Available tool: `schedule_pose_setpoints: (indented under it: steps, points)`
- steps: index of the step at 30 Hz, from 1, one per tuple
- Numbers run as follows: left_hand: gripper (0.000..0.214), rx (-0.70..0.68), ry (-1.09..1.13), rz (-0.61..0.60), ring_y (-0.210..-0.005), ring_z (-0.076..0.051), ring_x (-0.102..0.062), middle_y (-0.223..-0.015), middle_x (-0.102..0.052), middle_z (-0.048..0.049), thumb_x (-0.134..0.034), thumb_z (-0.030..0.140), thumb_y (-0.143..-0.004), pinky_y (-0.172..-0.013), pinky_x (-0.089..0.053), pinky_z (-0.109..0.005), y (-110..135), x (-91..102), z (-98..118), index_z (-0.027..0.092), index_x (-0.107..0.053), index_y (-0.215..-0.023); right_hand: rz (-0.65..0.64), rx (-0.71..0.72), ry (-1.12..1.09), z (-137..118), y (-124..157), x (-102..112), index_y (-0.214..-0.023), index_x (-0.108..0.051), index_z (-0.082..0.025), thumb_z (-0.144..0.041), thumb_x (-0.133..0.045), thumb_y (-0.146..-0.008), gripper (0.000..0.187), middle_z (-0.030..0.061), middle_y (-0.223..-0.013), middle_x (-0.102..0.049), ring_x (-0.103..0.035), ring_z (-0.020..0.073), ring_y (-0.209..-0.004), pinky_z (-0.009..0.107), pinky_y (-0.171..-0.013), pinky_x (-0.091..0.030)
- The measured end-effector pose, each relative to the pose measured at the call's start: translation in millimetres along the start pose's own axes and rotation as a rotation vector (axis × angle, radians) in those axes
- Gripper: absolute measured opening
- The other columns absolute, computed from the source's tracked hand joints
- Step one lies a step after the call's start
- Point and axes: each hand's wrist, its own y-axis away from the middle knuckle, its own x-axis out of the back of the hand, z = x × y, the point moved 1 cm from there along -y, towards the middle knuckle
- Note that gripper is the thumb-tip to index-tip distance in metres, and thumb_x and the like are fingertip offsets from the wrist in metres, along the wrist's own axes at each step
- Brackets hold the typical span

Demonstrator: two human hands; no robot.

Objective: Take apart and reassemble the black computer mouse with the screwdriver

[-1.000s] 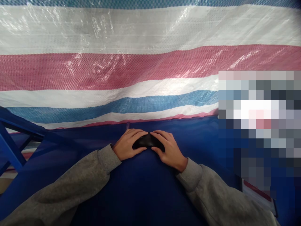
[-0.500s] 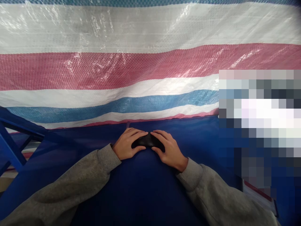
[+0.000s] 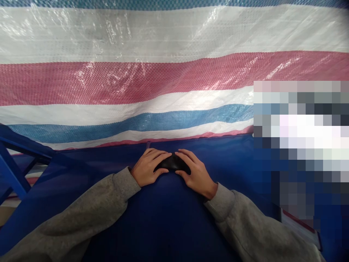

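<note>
A smooth, dark black object (image 3: 172, 163) with a rounded, elongated shape lies on the blue surface (image 3: 163, 211); its exact kind cannot be told. My left hand (image 3: 148, 167) is curved around its left end, thumb in front and fingers over the far side. Around the right end curls my right hand (image 3: 197, 173), in much the same pose, its fingers bent over the far edge. Only the middle of the object shows between the hands; both ends are partly hidden. Grey sleeves cover both forearms.
A striped plastic tarp (image 3: 163, 80) hangs behind the blue surface. Blue frame bars (image 3: 15, 167) stand at the left. A small translucent strip (image 3: 148, 145) sits at the back edge beyond my left hand. The right side is pixelated.
The fingers of my right hand have shifted slightly on the black object, with one fingertip raised a little. My left hand and the object stay nearly in place.
</note>
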Motion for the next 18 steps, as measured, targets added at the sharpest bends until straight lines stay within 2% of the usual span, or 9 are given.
schedule_pose_setpoints:
  steps: [4, 9, 18]
  points:
    - [0.044, -0.01, -0.052, -0.015, -0.111, -0.028, -0.06, -0.122, -0.065, -0.013, -0.055, 0.038, -0.092, -0.098, -0.044, -0.048, -0.5, 1.5, 3.1, 0.019, -0.053, -0.131, 0.01, -0.01, 0.018, -1.2, -0.6, 0.3, -0.132, -0.05, -0.024, -0.021, -0.062, -0.085, 0.049, 0.0118, -0.137, -0.05, -0.052, 0.0299, -0.123, 0.052, -0.103, -0.047]
    - [0.05, 0.039, -0.094, -0.03, -0.112, -0.031, -0.059, -0.12, -0.064, -0.0138, -0.062, 0.042, -0.086, -0.097, -0.045, -0.049, -2.1, 2.7, 5.3, 0.019, -0.054, -0.13, -0.017, -0.016, 0.061, -1.8, -1.2, 1.3, -0.134, -0.048, -0.022, -0.019, -0.061, -0.083, 0.052, 0.013, -0.138, -0.048, -0.049, 0.0313, -0.125, 0.053, -0.104, -0.045]
    - [0.047, -0.035, -0.112, 0.023, -0.105, -0.029, -0.062, -0.111, -0.068, -0.0128, -0.063, 0.035, -0.086, -0.094, -0.045, -0.05, -0.3, 1.9, 3.5, 0.017, -0.054, -0.129, -0.03, 0.015, 0.063, -0.4, 0.4, 1.2, -0.134, -0.048, -0.022, -0.016, -0.059, -0.082, 0.054, 0.0125, -0.136, -0.048, -0.051, 0.0295, -0.122, 0.051, -0.103, -0.046]
